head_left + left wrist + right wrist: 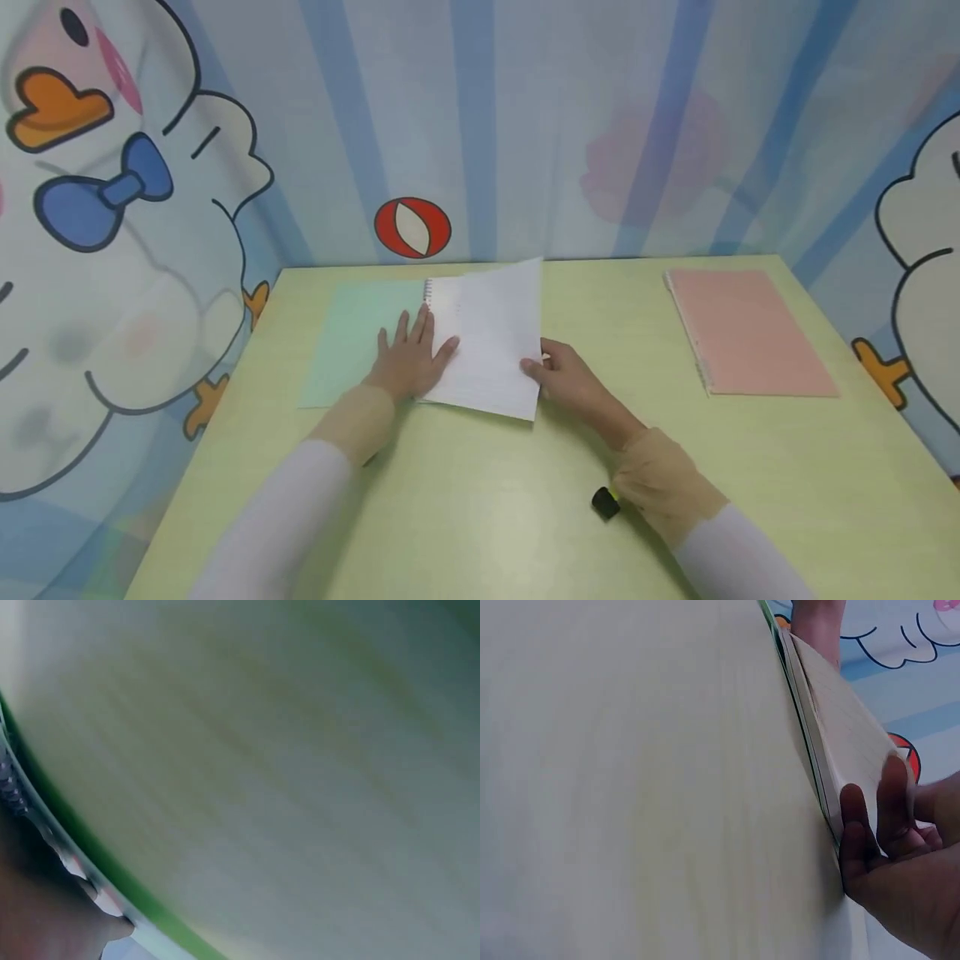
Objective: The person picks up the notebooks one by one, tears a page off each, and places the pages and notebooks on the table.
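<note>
A spiral notebook lies open on the table, its mint-green cover folded out to the left. My left hand rests flat with spread fingers beside the coil binding, across cover and paper. At the right edge, my right hand pinches a white page between thumb and fingers. That page rises off the stack in a slant, as the right wrist view shows, where my right hand grips its edge. Only part of my left hand shows at the lower left of the left wrist view.
A pink notebook lies at the right of the pale table, its binding on the left side. A small black object shows by the right wrist. Behind the table stands a cartoon-printed backdrop.
</note>
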The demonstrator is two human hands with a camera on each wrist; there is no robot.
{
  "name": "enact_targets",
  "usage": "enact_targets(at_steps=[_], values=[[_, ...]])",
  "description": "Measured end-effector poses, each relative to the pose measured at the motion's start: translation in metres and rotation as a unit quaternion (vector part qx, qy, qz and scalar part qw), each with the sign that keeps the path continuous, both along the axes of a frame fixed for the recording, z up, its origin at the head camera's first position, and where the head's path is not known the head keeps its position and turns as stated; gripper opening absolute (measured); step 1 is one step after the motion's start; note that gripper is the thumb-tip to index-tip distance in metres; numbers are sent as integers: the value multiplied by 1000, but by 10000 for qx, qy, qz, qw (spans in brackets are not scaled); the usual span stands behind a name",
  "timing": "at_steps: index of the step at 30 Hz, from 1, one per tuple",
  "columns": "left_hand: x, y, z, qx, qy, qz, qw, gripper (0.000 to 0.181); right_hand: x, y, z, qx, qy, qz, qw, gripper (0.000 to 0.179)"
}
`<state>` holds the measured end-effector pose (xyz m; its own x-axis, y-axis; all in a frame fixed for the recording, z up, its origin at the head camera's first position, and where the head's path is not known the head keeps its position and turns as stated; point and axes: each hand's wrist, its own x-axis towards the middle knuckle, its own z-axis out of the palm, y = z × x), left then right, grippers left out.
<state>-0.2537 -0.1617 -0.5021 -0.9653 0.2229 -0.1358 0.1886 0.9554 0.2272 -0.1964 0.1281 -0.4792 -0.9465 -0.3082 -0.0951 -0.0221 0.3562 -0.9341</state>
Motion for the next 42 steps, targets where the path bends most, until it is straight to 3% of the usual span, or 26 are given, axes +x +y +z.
enact_targets(at_steps=[9,15,19,24,28,32,37,42], values=[[10,3,14,-96,1,-59,9999,95,6,24,-7,-866,-191,302,9956,43],[7,2,12,-211,70,-138,9997,98,2,35,0,-787,-453,-105,9958,48],[5,1,10,-304,101,-122,9994,98,-13,52,13,-427,-460,-536,9966,51],[5,3,11,-295,108,-103,9995,96,-38,89,24,473,-306,-991,9935,57],[4,3,9,-270,-12,-88,9996,97,-49,116,26,959,-552,-1150,9872,61],[3,3,8,-291,-2,-106,9995,99,-54,133,26,1509,-747,-1157,9789,63],[5,4,9,-313,-21,-125,9994,99,-57,145,19,2410,-273,-910,9659,32],[10,5,14,-394,83,-140,9991,96,-54,146,18,2950,135,-760,9524,43]])
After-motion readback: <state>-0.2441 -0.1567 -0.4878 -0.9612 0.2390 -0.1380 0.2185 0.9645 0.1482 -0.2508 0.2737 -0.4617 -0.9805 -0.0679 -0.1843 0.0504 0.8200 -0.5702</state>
